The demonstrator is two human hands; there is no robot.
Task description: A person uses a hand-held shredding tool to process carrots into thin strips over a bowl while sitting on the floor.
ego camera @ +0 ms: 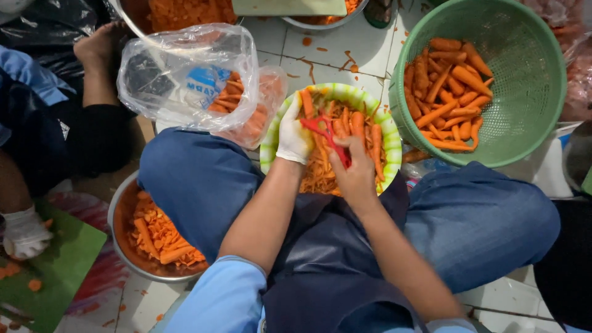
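Closed around a red peeler (327, 137), the bare right hand (356, 174) works against a carrot (310, 114) gripped by the gloved left hand (293, 135), both above the green-rimmed bowl (391, 140), with a green basket (530, 80) just right of that bowl.

Head view, steeply downward, probably close.

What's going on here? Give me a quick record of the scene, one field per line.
Left hand: white glove, holding a carrot over the striped bowl
Right hand: bare, gripping a red peeler
Striped bowl: green and white, holds carrots and peelings
Green basket: on the right, holds peeled carrots
Metal bowl: lower left, carrot pieces
Plastic bag: clear, by the left knee
Nearby: another person's gloved hand at a green board
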